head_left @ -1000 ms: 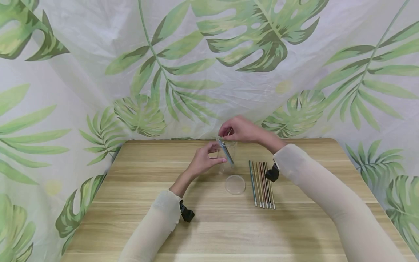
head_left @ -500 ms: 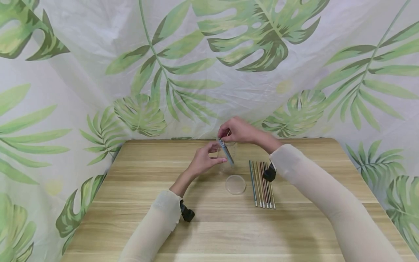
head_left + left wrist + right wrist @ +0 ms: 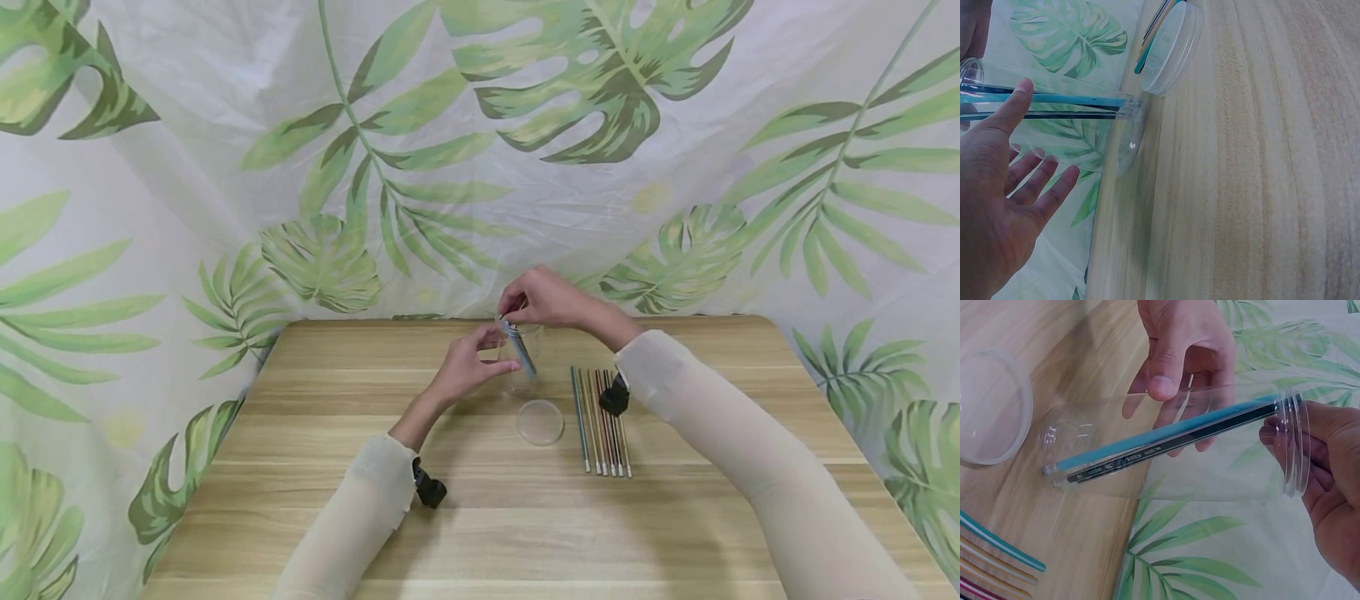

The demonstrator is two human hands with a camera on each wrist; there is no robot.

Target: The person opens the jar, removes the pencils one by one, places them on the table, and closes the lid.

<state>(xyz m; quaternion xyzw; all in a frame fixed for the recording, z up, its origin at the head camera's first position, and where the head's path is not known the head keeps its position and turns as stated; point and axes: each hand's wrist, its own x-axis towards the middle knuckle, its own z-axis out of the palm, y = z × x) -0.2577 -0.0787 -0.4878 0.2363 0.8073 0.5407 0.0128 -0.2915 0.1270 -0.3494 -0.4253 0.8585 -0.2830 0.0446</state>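
Note:
A clear plastic jar stands at the back of the table with a blue pencil and a black pencil leaning inside, their capped ends at the bottom. My left hand holds the jar by its side, thumb across the near wall and fingers behind it. At the mouth is my right hand, thumb and fingers pinched by the rim where the black pencil's upper end comes out. Those right fingertips are partly hidden behind the rim.
A round clear lid lies on the wooden table in front of the jar. Several pencils lie side by side right of the lid, under the right wrist. A leaf-patterned cloth hangs behind the table's back edge.
My right wrist has shifted slightly to the left, with its fingers still at the jar's mouth. The left hand, jar, lid and row of pencils stay in place.

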